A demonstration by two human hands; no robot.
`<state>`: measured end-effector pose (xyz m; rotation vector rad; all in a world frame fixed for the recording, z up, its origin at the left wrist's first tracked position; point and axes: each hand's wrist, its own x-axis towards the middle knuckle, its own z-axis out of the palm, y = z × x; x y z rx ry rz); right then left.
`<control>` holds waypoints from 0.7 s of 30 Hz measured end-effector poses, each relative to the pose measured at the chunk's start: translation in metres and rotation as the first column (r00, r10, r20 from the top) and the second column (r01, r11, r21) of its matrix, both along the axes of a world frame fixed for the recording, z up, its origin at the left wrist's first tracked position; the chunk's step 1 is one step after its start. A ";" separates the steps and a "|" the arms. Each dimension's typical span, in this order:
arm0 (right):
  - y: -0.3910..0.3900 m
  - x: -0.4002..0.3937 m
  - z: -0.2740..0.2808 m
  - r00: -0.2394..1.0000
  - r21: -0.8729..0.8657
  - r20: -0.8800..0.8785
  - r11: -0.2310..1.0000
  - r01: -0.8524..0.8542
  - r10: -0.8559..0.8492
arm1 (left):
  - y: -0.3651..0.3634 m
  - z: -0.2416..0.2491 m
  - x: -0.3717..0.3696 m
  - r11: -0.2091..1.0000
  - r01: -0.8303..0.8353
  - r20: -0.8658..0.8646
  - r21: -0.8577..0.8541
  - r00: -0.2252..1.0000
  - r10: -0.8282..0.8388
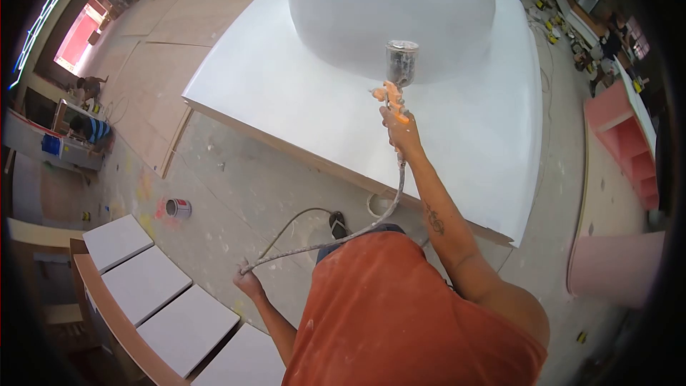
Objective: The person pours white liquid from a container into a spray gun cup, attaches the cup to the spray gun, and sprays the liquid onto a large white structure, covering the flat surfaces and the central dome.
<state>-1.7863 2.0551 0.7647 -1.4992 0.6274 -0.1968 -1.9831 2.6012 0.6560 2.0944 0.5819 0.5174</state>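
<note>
My right hand is wrapped round the handle of an orange spray gun, held out over a large white panel. On top of the gun sits a paint-smeared metal cup. A white dome rises from the white panel just beyond the gun. From the gun's handle a grey, paint-spotted air hose curves down and across to the left. Low at the left, my left hand is closed on that hose, which doubles back from there toward my foot.
A paint can stands on the floor at left, and a white bucket is partly under the panel's edge. Several white boards lie at lower left. Pink shelving stands at right. Other people work at the sides.
</note>
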 end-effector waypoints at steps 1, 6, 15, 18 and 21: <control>0.000 -0.001 -0.004 1.000 -0.044 0.009 0.999 -0.011 0.011 | -0.009 0.002 -0.005 1.000 -0.004 -0.004 -0.001 1.000 0.004; 0.006 0.009 -0.001 0.997 -0.091 0.071 0.996 -0.026 0.033 | -0.006 -0.048 0.005 0.978 -0.180 0.126 -0.106 0.973 0.193; 0.003 0.018 0.008 0.990 -0.091 -0.028 0.987 0.135 -0.138 | -0.011 0.009 0.079 0.891 -0.261 0.000 -0.371 0.960 0.281; 0.022 -0.006 0.009 0.973 -0.094 -0.089 0.974 0.206 -0.214 | 0.029 -0.008 0.103 0.914 -0.183 0.043 -0.361 0.976 0.212; 0.003 -0.041 0.021 0.934 -0.061 -0.130 0.943 0.327 -0.332 | 0.024 -0.022 0.115 0.935 -0.123 0.090 -0.333 0.983 0.162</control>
